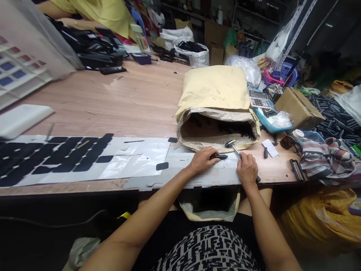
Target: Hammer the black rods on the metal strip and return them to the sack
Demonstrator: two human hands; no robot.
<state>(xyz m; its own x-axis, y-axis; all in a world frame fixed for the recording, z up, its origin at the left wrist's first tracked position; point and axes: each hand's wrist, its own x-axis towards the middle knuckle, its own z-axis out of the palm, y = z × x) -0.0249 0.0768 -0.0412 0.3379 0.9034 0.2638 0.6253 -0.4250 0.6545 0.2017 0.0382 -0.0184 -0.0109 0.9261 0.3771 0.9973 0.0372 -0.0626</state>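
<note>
My left hand (203, 160) is closed on a small black cylindrical piece (222, 156) lying level just over the work surface. What kind of part it is I cannot make out. In my right hand (247, 169) is a small hammer (235, 148), its metal head up and to the left, its dark grip end showing below my palm. Beyond both hands lies a yellow sack (216, 88), its open mouth (183, 131) facing me with dark pieces inside. Under my hands a grey-white sheet (194, 177) covers the table edge.
To the left, black rounded pads (81, 165) lie on white sheeting (135, 165). Right of my hands are a paper slip (270, 148), a calculator (259, 99), a cardboard box (299, 108) and striped cloth (328, 158). A co-worker's yellow sleeve (113, 19) shows behind black parts (98, 52).
</note>
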